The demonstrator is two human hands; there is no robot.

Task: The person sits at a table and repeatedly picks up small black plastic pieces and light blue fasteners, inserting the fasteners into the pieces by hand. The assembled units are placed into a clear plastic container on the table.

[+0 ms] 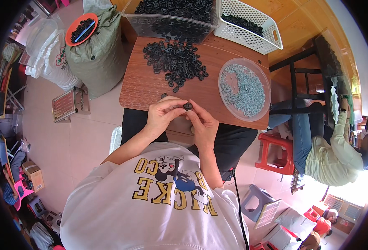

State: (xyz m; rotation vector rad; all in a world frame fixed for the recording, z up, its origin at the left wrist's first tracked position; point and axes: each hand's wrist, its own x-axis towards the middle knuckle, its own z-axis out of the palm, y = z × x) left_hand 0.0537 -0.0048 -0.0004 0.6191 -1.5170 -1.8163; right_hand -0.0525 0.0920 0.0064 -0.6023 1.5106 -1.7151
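From where I stood, a white woven sack (53, 64), at ten o'clock from the person's hands, bore a printed red-and-green mark; at six, yellow, dark-edged block letters and a cartoon figure were printed across the white T-shirt (150, 216). The reddish-brown wooden table (140, 89) had a rounded corner at nine o'clock, and its near edge ran close by the fingers. Bare wood showed between the hands and a loose pile of black, two-holed oval links (175, 62) at twelve, and on toward a round, clear plastic bowl (267, 98) of silvery metal pieces at half past two. The left hand (167, 113), at eight o'clock from a small black oval piece (187, 106), pinched it between thumb and forefinger near that edge. The right hand (203, 123), between four and five, pinched the same piece; whether the two hands' fingertips touched, I couldn't tell.
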